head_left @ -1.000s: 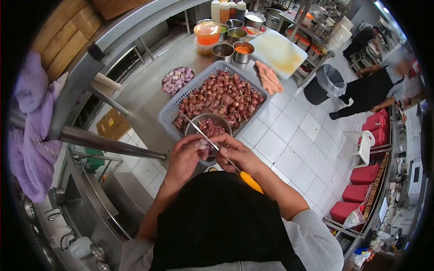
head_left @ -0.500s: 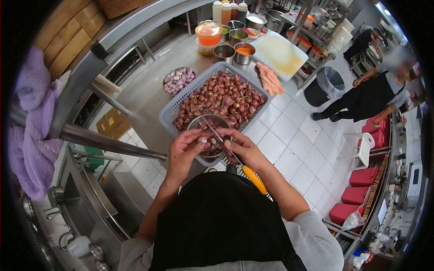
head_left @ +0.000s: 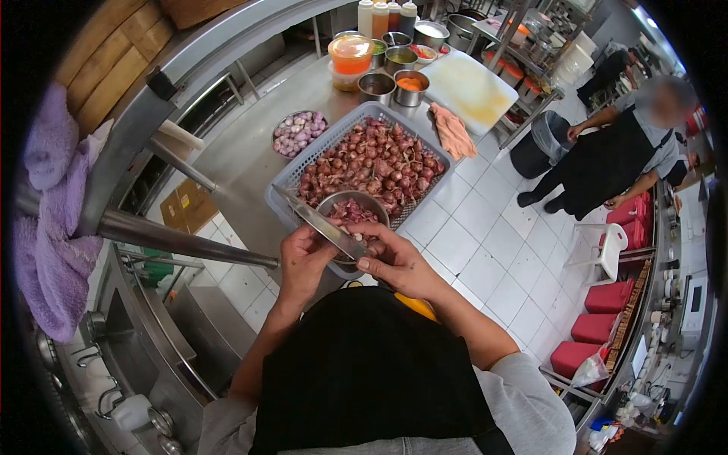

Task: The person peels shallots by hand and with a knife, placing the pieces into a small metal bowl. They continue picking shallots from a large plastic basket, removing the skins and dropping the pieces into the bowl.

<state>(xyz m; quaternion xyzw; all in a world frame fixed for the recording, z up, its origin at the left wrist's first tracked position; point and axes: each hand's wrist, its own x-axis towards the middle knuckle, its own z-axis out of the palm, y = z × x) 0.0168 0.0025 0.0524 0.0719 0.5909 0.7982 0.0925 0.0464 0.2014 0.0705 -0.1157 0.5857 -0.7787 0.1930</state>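
Observation:
In my right hand is a knife. Its broad blade points up and left across my left hand, and a bit of yellow handle shows below the wrist. My left hand is closed on a small shallot, mostly hidden behind the blade. Beneath both hands, a metal bowl contains reddish skins and rests at the near side of a grey plastic basket. Many unpeeled shallots fill that basket. Peeled purple shallots lie in another bowl, left of the basket.
The steel table carries metal pots, an orange-filled tub, squeeze bottles, a white cutting board and a pink cloth. A person in a black apron stands at right beside a black bin.
The knife has turned so its blade lies flat-side up across my left fingers, its handle now mostly hidden. More of the skins in the bowl show. The other person has shifted slightly.

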